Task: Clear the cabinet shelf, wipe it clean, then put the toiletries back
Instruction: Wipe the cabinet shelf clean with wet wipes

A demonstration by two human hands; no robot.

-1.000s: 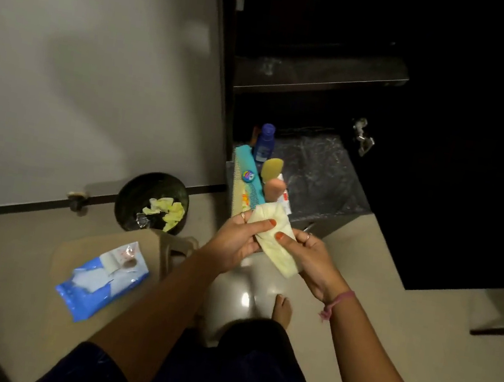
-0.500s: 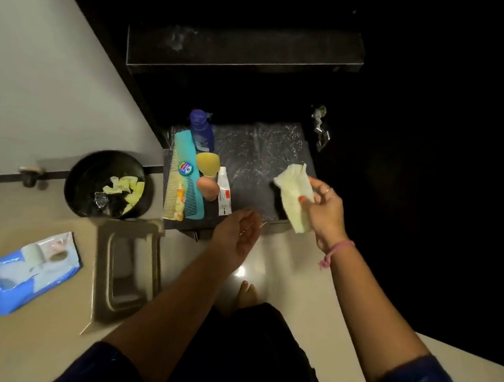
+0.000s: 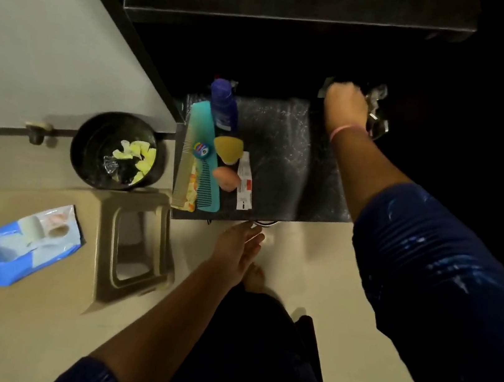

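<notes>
Reaching farther back than half a second ago, the right hand (image 3: 346, 107) is now sitting at the upper right of the frame, at the dark back corner of the shelf (image 3: 286, 150). It is curling into a fist, and a bit of the pale wipe (image 3: 325, 85) is peeking out beside it, blurry. The left hand (image 3: 240, 248) is hanging loose with straight fingers, holding nothing, just in front of the shelf edge in the middle of the frame.

Six toiletries are lying on the shelf's left side: one blue bottle (image 3: 224, 106), one long teal comb (image 3: 205, 164), one paler comb (image 3: 184, 177), one yellow sponge (image 3: 228, 149), one pink egg-shaped sponge (image 3: 226, 178) and one small white tube (image 3: 244, 183). The shelf top is looking dark, shiny and speckled.

One round black bin (image 3: 116, 151) with yellow scraps is sitting at the left. One blue soft wipes pack (image 3: 28, 244) is lying at the lower left.
</notes>
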